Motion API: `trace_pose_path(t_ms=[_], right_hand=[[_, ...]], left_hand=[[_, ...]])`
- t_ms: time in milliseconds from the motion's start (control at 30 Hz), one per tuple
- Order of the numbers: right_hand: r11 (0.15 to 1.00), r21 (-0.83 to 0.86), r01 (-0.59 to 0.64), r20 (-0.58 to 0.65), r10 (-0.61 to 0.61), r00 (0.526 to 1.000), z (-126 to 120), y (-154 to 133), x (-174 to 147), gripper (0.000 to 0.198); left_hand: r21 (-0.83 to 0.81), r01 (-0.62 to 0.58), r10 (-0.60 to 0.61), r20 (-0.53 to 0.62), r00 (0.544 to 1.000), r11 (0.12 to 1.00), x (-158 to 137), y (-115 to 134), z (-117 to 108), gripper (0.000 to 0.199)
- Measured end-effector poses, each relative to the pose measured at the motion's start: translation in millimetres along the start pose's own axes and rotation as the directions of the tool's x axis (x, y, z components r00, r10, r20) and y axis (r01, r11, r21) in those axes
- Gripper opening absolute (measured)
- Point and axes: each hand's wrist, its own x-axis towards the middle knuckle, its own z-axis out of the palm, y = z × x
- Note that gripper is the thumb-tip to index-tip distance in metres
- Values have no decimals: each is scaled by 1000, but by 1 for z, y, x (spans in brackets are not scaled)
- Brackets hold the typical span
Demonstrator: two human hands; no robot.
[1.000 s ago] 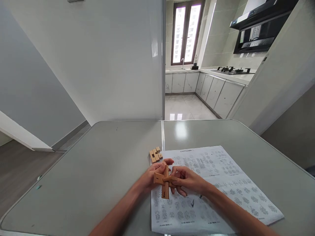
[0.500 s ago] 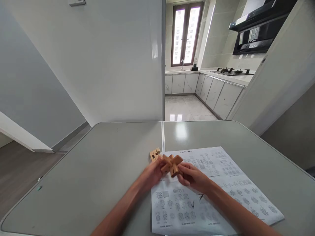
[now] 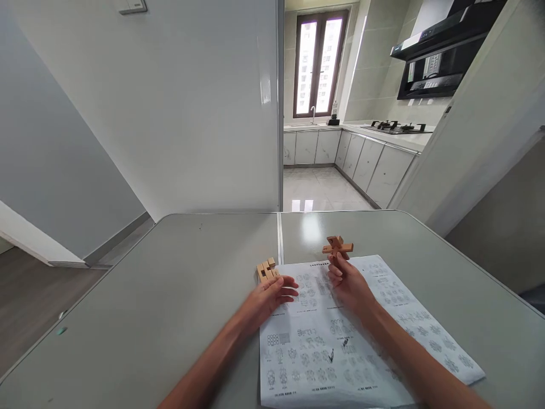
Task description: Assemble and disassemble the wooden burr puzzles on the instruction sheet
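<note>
My right hand [image 3: 347,276] grips a brown wooden interlocking puzzle [image 3: 338,245], crossed bars joined together, raised over the far edge of the paper. Fingers and thumb close round its lower bar, hiding that part. My left hand [image 3: 275,295] holds nothing, its fingers apart above the left side of the instruction sheet [image 3: 315,352]. Just beyond it, several lighter wooden puzzle pieces [image 3: 266,269] sit side by side at the sheet's upper left corner; my left hand partly covers their near end. Printed line diagrams and a few dark pen marks cover the sheet.
The grey table [image 3: 170,295] has a pale seam [image 3: 280,238] down its middle. A small green bit [image 3: 62,330] lies near its left edge. Beyond stand a white wall panel [image 3: 204,113] and a kitchen with a gas hob [image 3: 398,127].
The crossed wooden puzzle has moved from between both hands to the far right, now in my right hand alone. My left hand has let go and its fingers have spread.
</note>
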Motion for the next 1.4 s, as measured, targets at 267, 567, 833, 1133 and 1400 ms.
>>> trace_pose_path(t_ms=[267,567,833,1133,1400], right_hand=[[982,91,165,-72,-159,985,-31,-14,27,19],[971,94,220,-153,-204,967,-45,-19,38,14],[970,91,223,-138,-210,968,-44,-19,39,19],[981,60,186,-143,-176,974,-43,-23,38,23],[985,47,166,-140,-158,977,-36,-23,31,29]], left_hand=[[5,5,-5,12,1000,1000,1,-3,-4,34],[29,25,-25,6,1000,999,-1,1,-3,33],[51,9,-9,-9,1000,999,3,2,-6,37],[670,-181,473,-283,834,720,0,5,-14,49],[950,-78,627,-137,767,303,10,-5,-34,48]])
